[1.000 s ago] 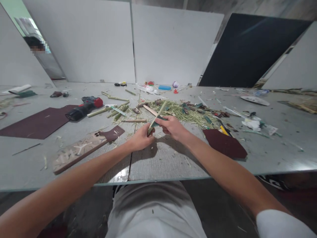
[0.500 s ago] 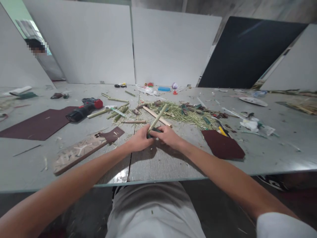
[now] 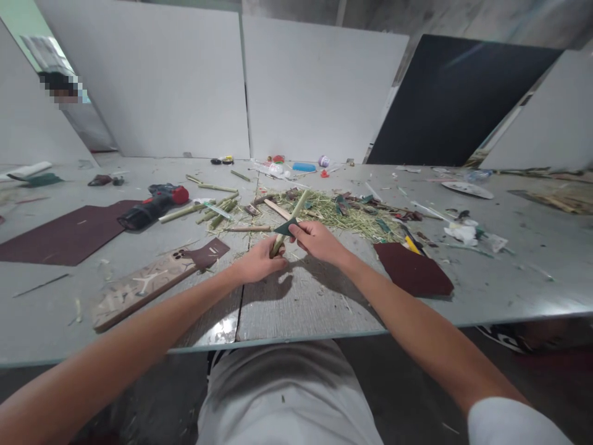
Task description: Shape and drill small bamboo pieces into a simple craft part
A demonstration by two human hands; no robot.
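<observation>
My left hand (image 3: pixel 257 262) is closed round the lower end of a pale green bamboo stick (image 3: pixel 293 216) that slants up and away to the right. My right hand (image 3: pixel 317 240) pinches a small dark green piece of sandpaper (image 3: pixel 284 227) folded against the stick, just above my left hand. Both hands hover over the grey table (image 3: pixel 301 296) near its front middle. Behind them lies a heap of green shavings (image 3: pixel 343 213).
A red and black cordless drill (image 3: pixel 155 203) lies at the left with several bamboo sticks (image 3: pixel 217 209) beside it. Dark red sandpaper sheets (image 3: pixel 412 269) (image 3: pixel 65 230) lie right and left. A patterned board (image 3: pixel 143 283) sits left of my hands. White panels stand behind; a person is far left.
My right hand slid the green sandpaper down the stick to my left hand, then back up it. My left hand kept its hold on the stick.
</observation>
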